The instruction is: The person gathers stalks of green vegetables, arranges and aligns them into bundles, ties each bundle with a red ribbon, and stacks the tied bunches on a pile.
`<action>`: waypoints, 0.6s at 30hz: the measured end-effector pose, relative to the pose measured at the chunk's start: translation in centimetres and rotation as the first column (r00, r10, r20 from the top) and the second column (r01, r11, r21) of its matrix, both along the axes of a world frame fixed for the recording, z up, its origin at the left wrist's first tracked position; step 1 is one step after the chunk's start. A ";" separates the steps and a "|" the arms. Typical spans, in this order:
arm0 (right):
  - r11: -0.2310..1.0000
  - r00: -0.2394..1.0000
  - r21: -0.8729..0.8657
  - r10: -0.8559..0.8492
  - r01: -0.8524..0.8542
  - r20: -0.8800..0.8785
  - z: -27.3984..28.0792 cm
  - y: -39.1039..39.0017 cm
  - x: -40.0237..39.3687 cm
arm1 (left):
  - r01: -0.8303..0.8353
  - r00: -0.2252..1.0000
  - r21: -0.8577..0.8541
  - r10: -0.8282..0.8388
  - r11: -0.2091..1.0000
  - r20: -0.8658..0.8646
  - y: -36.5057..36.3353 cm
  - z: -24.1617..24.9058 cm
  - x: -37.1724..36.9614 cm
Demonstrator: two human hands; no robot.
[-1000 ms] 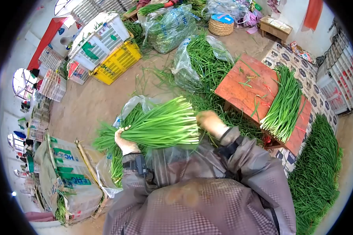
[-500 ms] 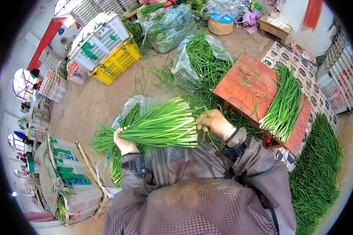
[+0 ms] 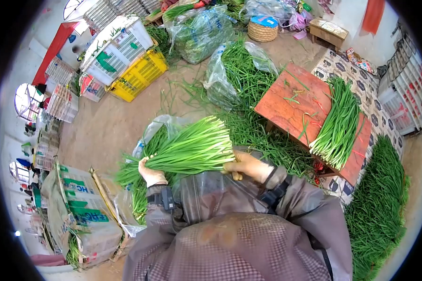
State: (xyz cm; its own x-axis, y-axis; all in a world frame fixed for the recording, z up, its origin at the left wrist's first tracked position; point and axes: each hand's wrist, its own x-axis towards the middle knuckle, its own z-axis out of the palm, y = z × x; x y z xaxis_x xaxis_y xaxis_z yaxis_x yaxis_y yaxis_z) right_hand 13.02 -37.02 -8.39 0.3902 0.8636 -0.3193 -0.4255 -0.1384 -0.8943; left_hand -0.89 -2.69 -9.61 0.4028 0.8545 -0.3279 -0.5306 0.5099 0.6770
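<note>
One fat bunch of chives over the lap, left hand closed round it near the leafy end, right fingers half curled at the pale ends. Probably light, floppy at the tips and easily bruised, so I'd grip mid-stem, gently.

Here at near middle, the held bunch lies across the left hand. To its right, the table, a bundle on it! Near right, a leafy heap; far right, a bench. Left of the table, a stuffed bag. Far left, the upper crate on the lower crate.
</note>
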 end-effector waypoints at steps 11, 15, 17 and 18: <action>0.977 0.968 -0.201 -0.020 0.072 0.251 -3.1 -4.8 4.5 | 0.026 0.999 -0.011 -0.026 1.000 0.035 1.1 -2.3 -1.0; 0.978 0.936 -0.122 0.196 -0.167 0.293 3.0 -1.2 -0.3 | 0.037 0.999 -0.011 -0.037 0.999 0.024 1.2 -2.4 -1.0; 0.960 0.963 -0.108 0.265 -0.258 0.057 1.2 0.2 -0.6 | 0.023 1.000 -0.028 -0.023 0.999 0.004 0.9 -1.8 -0.7; 0.982 0.966 -0.026 0.191 -0.190 0.174 1.8 0.2 -1.0 | 0.008 1.000 -0.048 -0.008 0.999 -0.015 0.1 -0.8 -0.5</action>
